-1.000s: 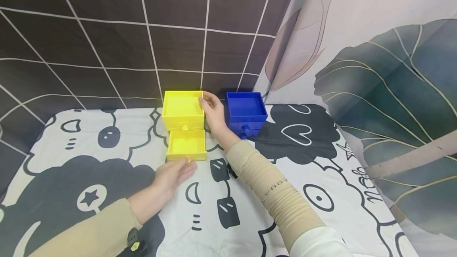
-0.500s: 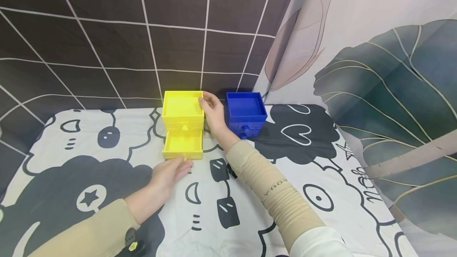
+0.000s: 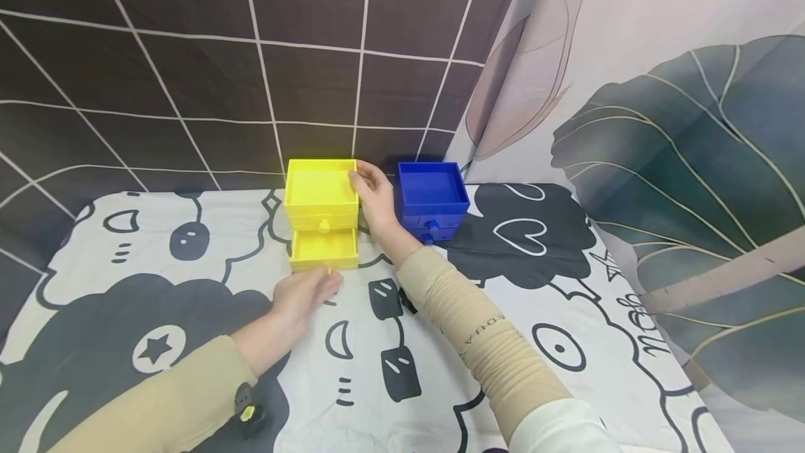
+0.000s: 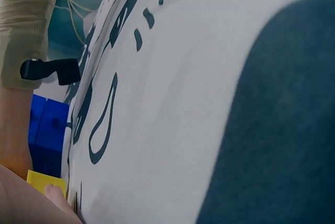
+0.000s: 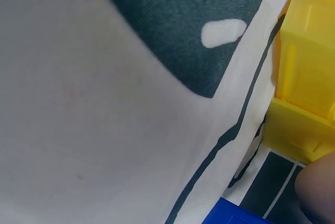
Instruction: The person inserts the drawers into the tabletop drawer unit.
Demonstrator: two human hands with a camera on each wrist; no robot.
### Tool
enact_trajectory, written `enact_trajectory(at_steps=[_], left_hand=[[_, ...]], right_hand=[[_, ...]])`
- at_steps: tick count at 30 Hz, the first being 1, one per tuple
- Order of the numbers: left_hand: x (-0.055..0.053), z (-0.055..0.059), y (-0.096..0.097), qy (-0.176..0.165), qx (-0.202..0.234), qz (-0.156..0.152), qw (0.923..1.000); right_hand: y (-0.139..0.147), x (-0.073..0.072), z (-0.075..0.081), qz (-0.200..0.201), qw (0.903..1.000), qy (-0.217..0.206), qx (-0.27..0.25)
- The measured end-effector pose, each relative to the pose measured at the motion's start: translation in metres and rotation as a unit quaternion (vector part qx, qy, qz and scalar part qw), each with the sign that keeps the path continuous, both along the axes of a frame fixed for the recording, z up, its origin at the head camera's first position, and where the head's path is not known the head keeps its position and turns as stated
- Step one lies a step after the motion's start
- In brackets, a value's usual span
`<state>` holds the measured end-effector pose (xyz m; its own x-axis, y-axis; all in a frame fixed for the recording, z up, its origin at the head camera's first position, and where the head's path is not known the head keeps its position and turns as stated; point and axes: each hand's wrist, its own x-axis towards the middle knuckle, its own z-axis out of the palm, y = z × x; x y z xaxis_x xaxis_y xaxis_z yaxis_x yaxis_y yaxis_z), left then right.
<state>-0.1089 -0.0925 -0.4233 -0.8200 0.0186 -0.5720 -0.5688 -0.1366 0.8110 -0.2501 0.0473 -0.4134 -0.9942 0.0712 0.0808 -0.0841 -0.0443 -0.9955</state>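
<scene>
A small yellow drawer cabinet (image 3: 321,191) with an open-topped upper tray stands by the dark wall in the head view. Its lower yellow drawer (image 3: 323,249) is part way out. At the drawer's front my left hand (image 3: 302,296) pinches the small round knob (image 3: 330,270) between thumb and fingers. My right hand (image 3: 376,198) grips the cabinet's right side, thumb over the rim and fingers behind. The right wrist view shows the yellow drawer (image 5: 306,72) projecting from the cabinet, with left fingertips at its front.
A matching blue drawer cabinet (image 3: 434,191) stands just right of my right hand, its drawers in. Both cabinets sit on a black-and-white cartoon-print cloth (image 3: 440,397). A dark gridded wall (image 3: 314,82) rises behind, and a leaf-print curtain (image 3: 692,159) hangs at right.
The yellow lower drawer has slid inward, away from me, with my left hand moving along. It swung a little left, then back right. My right hand and the cabinet have stayed in place.
</scene>
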Motion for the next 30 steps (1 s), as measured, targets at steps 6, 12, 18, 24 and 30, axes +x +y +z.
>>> enact_trajectory(at_steps=[6, 12, 18, 24, 30], left_hand=[[-0.012, -0.001, 0.001, 0.001, -0.005, 0.002, 1.0], [-0.026, 0.002, 0.002, 0.0, -0.004, 0.011, 0.9999], [-0.039, 0.002, 0.0, -0.004, 0.017, 0.022, 0.9996], [-0.053, 0.001, 0.002, -0.002, 0.037, 0.039, 0.9986], [-0.059, 0.002, 0.001, -0.005, 0.05, 0.038, 0.998]], right_hand=[[0.0, -0.001, 0.0, -0.002, 1.0, 0.006, -0.005], [0.0, -0.002, -0.002, -0.004, 1.0, 0.005, -0.002], [-0.001, -0.003, -0.003, -0.004, 1.0, 0.005, 0.005], [0.0, -0.003, -0.002, -0.005, 1.0, 0.004, 0.003], [0.0, -0.001, 0.0, -0.004, 1.0, 0.0, 0.002]])
